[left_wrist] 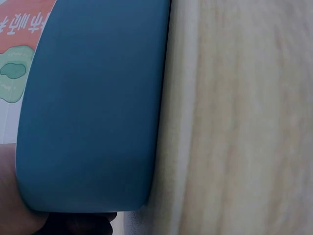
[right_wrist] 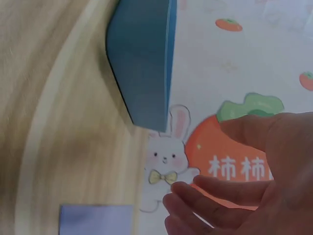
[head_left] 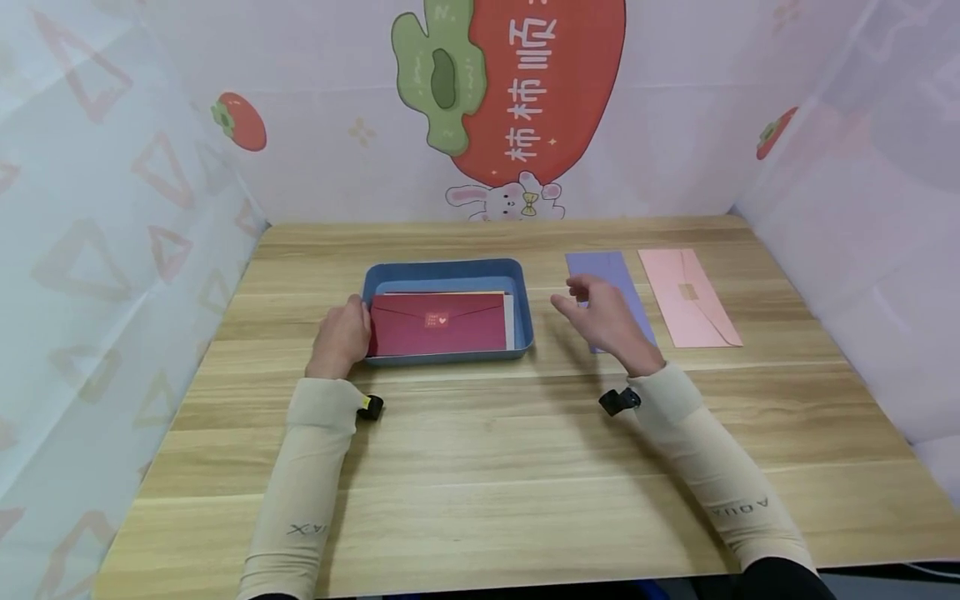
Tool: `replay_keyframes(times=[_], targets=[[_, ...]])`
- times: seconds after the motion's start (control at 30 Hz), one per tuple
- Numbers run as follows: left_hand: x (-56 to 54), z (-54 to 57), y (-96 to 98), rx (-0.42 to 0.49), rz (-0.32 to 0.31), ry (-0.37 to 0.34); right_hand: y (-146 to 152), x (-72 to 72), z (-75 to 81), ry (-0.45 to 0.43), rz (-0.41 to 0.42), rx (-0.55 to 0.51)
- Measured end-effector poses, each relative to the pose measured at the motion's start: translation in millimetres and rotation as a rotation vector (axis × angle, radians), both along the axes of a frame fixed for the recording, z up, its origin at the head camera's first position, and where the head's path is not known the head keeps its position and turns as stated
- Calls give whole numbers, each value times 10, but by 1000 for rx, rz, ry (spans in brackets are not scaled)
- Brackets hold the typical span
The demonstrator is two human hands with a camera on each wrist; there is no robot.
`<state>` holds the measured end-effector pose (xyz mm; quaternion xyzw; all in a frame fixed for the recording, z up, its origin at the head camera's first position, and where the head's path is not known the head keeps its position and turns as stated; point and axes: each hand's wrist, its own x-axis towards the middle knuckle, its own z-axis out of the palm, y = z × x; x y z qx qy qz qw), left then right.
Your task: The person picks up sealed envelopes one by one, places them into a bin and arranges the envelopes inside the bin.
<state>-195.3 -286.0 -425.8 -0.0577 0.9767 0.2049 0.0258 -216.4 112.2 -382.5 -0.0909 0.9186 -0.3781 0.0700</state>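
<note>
A blue rectangular tray (head_left: 480, 268) stands on the wooden table, with a dark red envelope (head_left: 401, 335) on top of other envelopes or papers inside. My left hand (head_left: 340, 337) grips the tray's left end; in the left wrist view the hand (left_wrist: 17, 200) is at one corner of the blue wall (left_wrist: 93, 107). Between tray and envelopes on the right, my right hand (head_left: 607, 321) hovers, fingers loosely bent and holding nothing. It partly covers a purple envelope (head_left: 600, 263). The right wrist view shows its thumb and fingers (right_wrist: 230, 215) spread apart.
A pink envelope (head_left: 675, 312) with a small tan seal lies right of the purple one. The wooden table (head_left: 480, 483) is bordered by patterned cloth walls (head_left: 315, 167) at the back and both sides.
</note>
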Motion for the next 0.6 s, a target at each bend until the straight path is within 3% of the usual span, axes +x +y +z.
replay_keyframes(times=[0.3, 0.6], targets=[[-1, -18, 18, 8, -1, -12, 262, 16, 99, 94, -57, 174], [0, 15, 6, 0, -5, -11, 572, -7, 234, 25, -187, 260]])
